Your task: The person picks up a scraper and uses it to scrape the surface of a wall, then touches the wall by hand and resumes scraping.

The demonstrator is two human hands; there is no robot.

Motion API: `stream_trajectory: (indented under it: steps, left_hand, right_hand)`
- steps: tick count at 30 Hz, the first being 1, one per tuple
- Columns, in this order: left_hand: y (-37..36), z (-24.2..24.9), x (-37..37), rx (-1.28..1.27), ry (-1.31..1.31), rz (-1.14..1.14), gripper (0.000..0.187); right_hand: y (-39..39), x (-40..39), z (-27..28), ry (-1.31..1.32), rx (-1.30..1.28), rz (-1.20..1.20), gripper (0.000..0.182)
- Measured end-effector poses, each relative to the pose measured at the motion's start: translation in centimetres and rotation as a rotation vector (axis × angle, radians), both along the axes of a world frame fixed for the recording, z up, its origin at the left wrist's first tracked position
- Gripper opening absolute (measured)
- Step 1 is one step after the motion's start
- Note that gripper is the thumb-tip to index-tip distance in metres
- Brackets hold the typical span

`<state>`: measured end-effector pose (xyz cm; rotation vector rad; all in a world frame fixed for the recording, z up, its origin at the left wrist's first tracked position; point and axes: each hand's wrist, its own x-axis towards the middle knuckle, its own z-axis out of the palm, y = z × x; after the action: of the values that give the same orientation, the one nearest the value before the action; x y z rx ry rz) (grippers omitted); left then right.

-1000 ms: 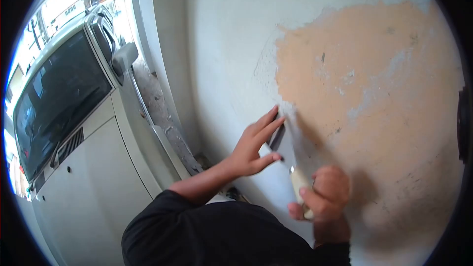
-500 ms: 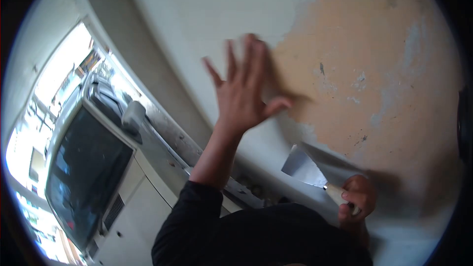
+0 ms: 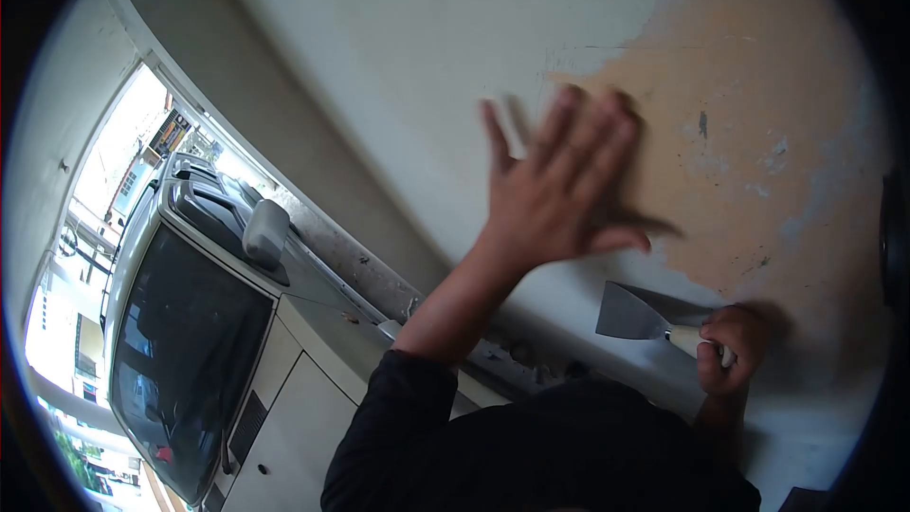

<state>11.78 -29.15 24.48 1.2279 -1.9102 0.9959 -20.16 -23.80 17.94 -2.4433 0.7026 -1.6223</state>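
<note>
Fingers spread, my left hand is stretched out at the wall, its palm side toward the surface. It lies near the left border of a peach-coloured patch where the pale coating is absent. Whether the palm touches is hard to tell. Lower right, my right hand is wrapped round the light handle of a putty knife. The wide metal blade points left, close to the wall, and casts a shadow there.
To the left stands a pale vehicle with a dark windshield and a side mirror. A grey ledge runs between it and the wall. Bright outdoor light comes through an opening at far left.
My left hand has shifted right in view, its fingers still spread. The putty knife and my right hand also appear further right, as do the vehicle and wall patch, so the camera has turned.
</note>
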Motion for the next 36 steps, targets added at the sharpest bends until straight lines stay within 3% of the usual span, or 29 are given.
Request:
stream_trajectory:
  steps: [1,3,6,8,9,11,12,14,15,17,18,20,23,26,28,29,31,32,36]
  left_hand:
    - [-0.3,0.6,0.1,-0.046,0.018,0.073,0.126]
    - [-0.7,0.9,2.0,0.005,0.384,0.123,0.126]
    - [0.5,-1.5,2.0,-0.017,0.449,0.086,0.12]
    - [3.4,-4.5,1.3,0.194,0.282,-0.038,0.102]
    - [5.1,-6.3,1.1,0.239,0.297,-0.046,0.073]
    - [7.5,-11.6,1.5,0.452,0.676,-0.08,0.029]
    - [8.7,-14.8,2.0,0.665,1.016,-0.057,0.022]
    - [11.8,-20.1,1.0,0.733,1.534,-0.13,0.029]
    - [13.2,-21.0,-0.1,0.724,1.536,-0.122,0.029]
    - [15.1,-22.6,-2.5,0.762,1.625,-0.518,0.04]
    - [15.5,-22.8,-3.8,0.751,1.644,-0.509,0.04]
    - [16.1,-22.7,-6.7,0.763,1.729,-0.812,0.042]
    - [15.6,-19.7,-7.9,0.953,1.932,-0.785,0.04]
    - [14.0,-16.6,-7.1,1.124,1.898,-0.742,0.036]
    - [12.6,-16.2,-7.4,1.148,1.503,-0.752,0.032]
    - [11.8,-15.4,-7.9,1.15,1.538,-0.78,0.032]
    - [10.4,-13.7,-8.7,1.065,1.047,-0.775,0.028]
    - [9.7,-13.8,-9.3,1.031,0.924,-0.761,0.028]
    - [9.2,-15.0,-12.6,0.74,0.783,-0.776,0.039]
  right_hand:
    - [0.0,-0.1,-0.1,0.008,-0.013,0.001,0.014]
    - [-0.2,-0.3,-0.2,0.003,-0.04,-0.023,0.014]
    - [-0.1,-0.3,-0.4,0.033,-0.064,0.004,0.014]
    - [-0.4,-0.5,-0.3,0.052,-0.027,0.085,0.014]
    - [-0.5,-0.6,-0.3,0.064,-0.035,0.105,0.014]
    - [-0.7,-0.7,-0.5,0.0,-0.055,0.141,0.015]
    - [-0.8,-0.9,-0.8,-0.017,-0.066,0.157,0.016]
    - [-0.4,-1.2,-2.1,-0.123,0.038,0.18,0.019]
    - [-0.2,-1.2,-2.9,-0.232,0.141,0.184,0.023]
    - [0.6,-1.6,-4.4,-0.275,0.227,0.15,0.03]
    - [1.1,-2.0,-5.0,-0.311,0.314,0.105,0.036]
    - [2.2,-2.7,-6.3,-0.238,0.357,0.147,0.041]
    - [4.4,-3.6,-6.7,-0.118,0.442,0.157,0.047]
    - [6.3,-5.7,-7.5,-0.027,0.563,0.093,0.048]
    - [7.5,-7.0,-7.4,-0.007,0.66,0.016,0.047]
    - [8.0,-7.5,-7.3,0.03,0.668,-0.005,0.047]
    - [8.9,-8.8,-7.1,-0.019,0.706,-0.086,0.046]
    - [9.3,-9.7,-6.9,0.019,0.709,-0.098,0.046]
    - [10.5,-13.2,-7.2,-0.01,0.835,-0.203,0.043]
